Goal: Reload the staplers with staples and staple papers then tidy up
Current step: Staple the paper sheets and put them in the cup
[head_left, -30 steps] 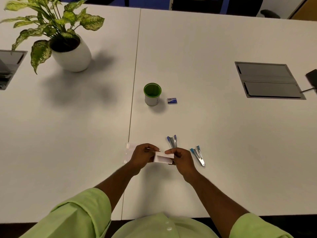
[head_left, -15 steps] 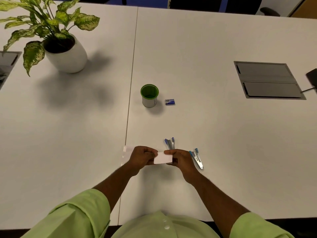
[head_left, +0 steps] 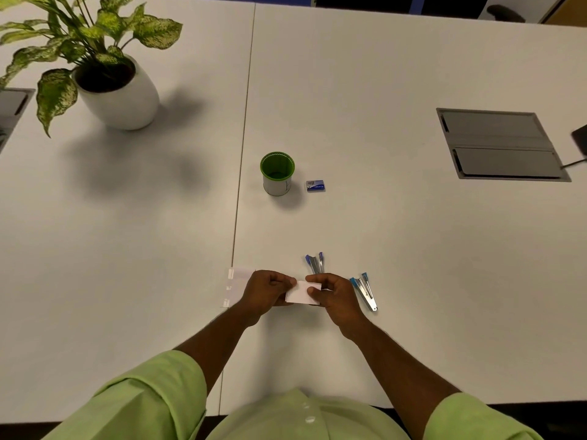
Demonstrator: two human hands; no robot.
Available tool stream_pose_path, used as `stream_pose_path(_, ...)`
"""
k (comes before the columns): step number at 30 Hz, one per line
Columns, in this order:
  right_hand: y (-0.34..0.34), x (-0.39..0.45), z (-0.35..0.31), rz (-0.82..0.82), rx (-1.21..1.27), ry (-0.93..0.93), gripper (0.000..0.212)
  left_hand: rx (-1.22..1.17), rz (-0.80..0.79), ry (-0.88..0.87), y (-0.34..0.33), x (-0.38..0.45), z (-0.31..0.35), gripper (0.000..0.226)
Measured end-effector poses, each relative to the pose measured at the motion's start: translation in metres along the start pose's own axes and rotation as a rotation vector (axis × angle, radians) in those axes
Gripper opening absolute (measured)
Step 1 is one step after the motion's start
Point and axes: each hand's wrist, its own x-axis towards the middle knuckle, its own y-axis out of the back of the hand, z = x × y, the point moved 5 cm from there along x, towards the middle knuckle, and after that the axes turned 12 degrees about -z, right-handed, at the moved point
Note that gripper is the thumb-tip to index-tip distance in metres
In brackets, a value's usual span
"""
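Green-rimmed cup (head_left: pixel 277 174) and small blue staple box (head_left: pixel 315 186) at frame centre; two blue-tipped metal staplers (head_left: pixel 315 264) (head_left: pixel 364 290) flank right hand (head_left: pixel 335 296). Left hand (head_left: pixel 265 289) and right hand pinch small white paper slip (head_left: pixel 300 292) between them.

An office meeting room is showing here: a broad white conference surface (head_left: pixel 381 74) is carrying a recessed grey cable hatch (head_left: pixel 498 144), a potted plant (head_left: pixel 117 90), a green pen cup (head_left: pixel 277 174) and staplers (head_left: pixel 363 290).

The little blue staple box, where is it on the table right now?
In the head view the staple box lies on the white table just right of the green cup, not touching it, well beyond both hands.
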Motion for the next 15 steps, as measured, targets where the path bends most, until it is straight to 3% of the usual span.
stream_pose_path(15,0.0027,-0.0062,0.0038,0.010,-0.017,0.014,0.026,0.035,-0.018,0.005,-0.0067,-0.0024,-0.0025,0.007)
